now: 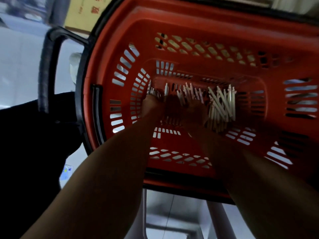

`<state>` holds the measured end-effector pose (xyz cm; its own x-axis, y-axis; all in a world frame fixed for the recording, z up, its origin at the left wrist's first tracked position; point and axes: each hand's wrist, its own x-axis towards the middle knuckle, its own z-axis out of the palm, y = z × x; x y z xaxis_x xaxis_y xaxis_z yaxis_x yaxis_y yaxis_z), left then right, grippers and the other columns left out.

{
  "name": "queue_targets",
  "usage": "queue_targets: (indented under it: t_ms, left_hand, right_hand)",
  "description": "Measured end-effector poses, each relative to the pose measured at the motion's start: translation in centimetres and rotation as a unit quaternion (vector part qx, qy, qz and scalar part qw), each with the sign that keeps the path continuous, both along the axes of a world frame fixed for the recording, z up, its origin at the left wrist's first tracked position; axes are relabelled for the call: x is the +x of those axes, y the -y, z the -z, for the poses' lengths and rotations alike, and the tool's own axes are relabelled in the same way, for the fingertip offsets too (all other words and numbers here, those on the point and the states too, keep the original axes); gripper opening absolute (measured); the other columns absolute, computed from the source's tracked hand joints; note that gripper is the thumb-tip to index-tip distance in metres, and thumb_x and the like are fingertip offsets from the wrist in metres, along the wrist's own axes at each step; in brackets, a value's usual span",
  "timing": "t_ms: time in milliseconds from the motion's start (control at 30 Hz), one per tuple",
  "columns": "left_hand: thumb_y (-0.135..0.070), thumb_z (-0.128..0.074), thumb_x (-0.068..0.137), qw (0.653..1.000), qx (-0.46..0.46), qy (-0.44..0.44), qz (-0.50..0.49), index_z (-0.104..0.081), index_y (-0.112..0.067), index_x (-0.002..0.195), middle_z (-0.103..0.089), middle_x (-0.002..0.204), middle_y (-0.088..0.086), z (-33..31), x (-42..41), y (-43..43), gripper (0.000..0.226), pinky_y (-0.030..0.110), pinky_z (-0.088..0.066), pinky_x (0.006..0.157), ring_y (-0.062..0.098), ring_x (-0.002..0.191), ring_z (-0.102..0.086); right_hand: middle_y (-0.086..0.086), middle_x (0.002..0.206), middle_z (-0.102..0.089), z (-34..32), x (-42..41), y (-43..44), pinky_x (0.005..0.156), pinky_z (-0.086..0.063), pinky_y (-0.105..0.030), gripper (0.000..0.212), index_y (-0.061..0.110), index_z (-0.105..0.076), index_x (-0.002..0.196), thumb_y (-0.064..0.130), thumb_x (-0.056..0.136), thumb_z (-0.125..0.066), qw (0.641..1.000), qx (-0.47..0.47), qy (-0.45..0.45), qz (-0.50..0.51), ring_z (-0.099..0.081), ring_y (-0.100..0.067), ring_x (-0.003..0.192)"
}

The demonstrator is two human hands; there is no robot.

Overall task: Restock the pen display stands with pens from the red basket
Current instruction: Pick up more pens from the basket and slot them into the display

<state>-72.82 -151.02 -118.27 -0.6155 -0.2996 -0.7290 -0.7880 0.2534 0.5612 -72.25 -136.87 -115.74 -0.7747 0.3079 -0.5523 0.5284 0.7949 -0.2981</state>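
In the head view, both hands were deep in the red perforated plastic basket [189,26]. On its floor lay slim pale plastic pens [222,104] in loose bundles, their long axes pointing mostly away from the person. The largest bundle lay just right of the right hand [195,111], a smaller one at the left hand [152,105]. Blur and shadow hid the fingers, so I could not tell either grip.

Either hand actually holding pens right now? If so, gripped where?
Cannot tell. The left hand and right hand are down among the pens in the red basket, but both are too dark and blurred to show a grip.
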Motion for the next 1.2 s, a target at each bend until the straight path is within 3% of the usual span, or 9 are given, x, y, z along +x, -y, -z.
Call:
queue_targets:
  t_ms: [100, 233, 333, 500, 600, 733, 867, 1067, 1200]
  left_hand:
    - [-0.020, -0.074, 0.093, 1.000, 0.026, -0.011, -0.005, -0.071, -0.026, 0.101, -0.075, 0.093, -0.005, -2.5, 0.2, 0.3, 0.010, 0.030, -0.064, 0.071, 0.011, 0.085, -0.075]
    - [-0.035, -0.078, 0.088, 0.999, -0.031, 0.008, -0.007, -0.074, -0.020, 0.103, -0.076, 0.090, -0.003, -5.6, 0.1, 0.3, 0.022, 0.036, -0.066, 0.069, 0.014, 0.078, -0.075]
    - [-0.051, -0.076, 0.076, 0.996, -0.082, 0.002, 0.032, -0.077, -0.018, 0.098, -0.077, 0.086, -0.002, -9.2, -0.5, 0.7, 0.039, 0.038, -0.064, 0.076, 0.018, 0.077, -0.075]
    - [-0.056, -0.081, 0.065, 0.993, -0.084, -0.043, 0.066, -0.080, -0.017, 0.088, -0.080, 0.085, 0.001, -15.6, -1.0, 1.7, 0.045, 0.037, -0.063, 0.080, 0.020, 0.081, -0.076]
    - [-0.029, -0.081, 0.079, 0.989, -0.069, -0.098, 0.088, -0.076, -0.015, 0.073, -0.078, 0.080, 0.003, -21.0, -0.5, 1.6, 0.016, 0.030, -0.060, 0.076, 0.017, 0.081, -0.074]
    - [-0.007, -0.075, 0.089, 0.978, 0.008, -0.184, 0.096, -0.065, -0.014, 0.065, -0.060, 0.062, -0.007, -28.4, 1.8, 1.3, 0.027, 0.010, -0.044, 0.057, -0.010, 0.055, -0.054]
    - [-0.002, -0.062, 0.100, 0.963, 0.109, -0.235, 0.075, -0.058, -0.004, 0.087, -0.059, 0.067, 0.001, -34.4, 4.6, 1.0, 0.014, 0.017, -0.049, 0.051, -0.005, 0.049, -0.057]
    - [-0.009, -0.043, 0.109, 0.938, 0.199, -0.276, 0.063, -0.052, -0.008, 0.097, -0.064, 0.065, 0.002, -39.1, 7.7, 1.1, 0.016, 0.033, -0.050, 0.056, 0.021, 0.057, -0.062]
    - [-0.006, -0.037, 0.106, 0.944, 0.209, -0.256, 0.019, -0.049, -0.015, 0.091, -0.045, 0.065, -0.001, -39.9, 8.7, 0.2, 0.021, 0.030, -0.034, 0.054, 0.014, 0.051, -0.041]
  right_hand:
    - [-0.017, 0.122, -0.069, -1.3, -0.1, -0.2, 0.102, -0.044, -0.041, 0.058, 0.008, -0.071, 0.119, 0.058, 0.094, -0.056, 0.997, -0.030, -0.040, 0.051, -0.061, -0.035, 0.120]
    - [-0.012, 0.090, -0.074, -6.2, -1.4, -0.2, 0.072, -0.048, -0.032, 0.045, 0.010, -0.078, 0.096, 0.053, 0.086, -0.069, 0.997, 0.018, -0.048, 0.065, -0.072, -0.031, 0.091]
    - [-0.012, 0.084, -0.075, -10.4, -1.9, -0.2, 0.062, -0.041, -0.028, 0.038, 0.014, -0.080, 0.098, 0.049, 0.084, -0.076, 0.998, 0.031, -0.039, 0.043, -0.074, -0.033, 0.084]
    - [-0.007, 0.096, -0.078, -18.1, -1.4, -0.6, 0.071, -0.054, -0.031, 0.030, 0.027, -0.080, 0.106, 0.049, 0.085, -0.077, 0.994, 0.052, -0.092, 0.015, -0.074, -0.030, 0.095]
    - [-0.001, 0.097, -0.080, -22.7, -0.3, -0.8, 0.078, -0.058, -0.033, 0.024, 0.026, -0.081, 0.100, 0.044, 0.084, -0.079, 0.988, -0.026, -0.148, 0.028, -0.074, -0.027, 0.097]
    - [0.009, 0.082, -0.078, -27.9, 1.6, -1.2, 0.072, -0.058, -0.029, 0.013, 0.024, -0.077, 0.078, 0.035, 0.082, -0.084, 0.966, -0.149, -0.211, 0.033, -0.073, -0.009, 0.078]
    - [0.019, 0.071, -0.067, -32.6, 3.7, -1.8, 0.073, -0.054, -0.023, 0.018, 0.028, -0.069, 0.074, 0.024, 0.087, -0.081, 0.942, -0.228, -0.248, 0.010, -0.062, 0.006, 0.071]
    - [-0.004, 0.089, -0.073, -37.1, 6.7, -3.2, 0.078, -0.061, -0.045, 0.017, 0.020, -0.069, 0.091, 0.015, 0.104, -0.058, 0.918, -0.331, -0.215, -0.031, -0.073, -0.021, 0.086]
    - [-0.008, 0.091, -0.069, -39.8, 8.6, -3.6, 0.073, -0.060, -0.036, 0.026, 0.002, -0.066, 0.100, 0.005, 0.106, -0.041, 0.899, -0.379, -0.217, -0.007, -0.070, -0.023, 0.075]
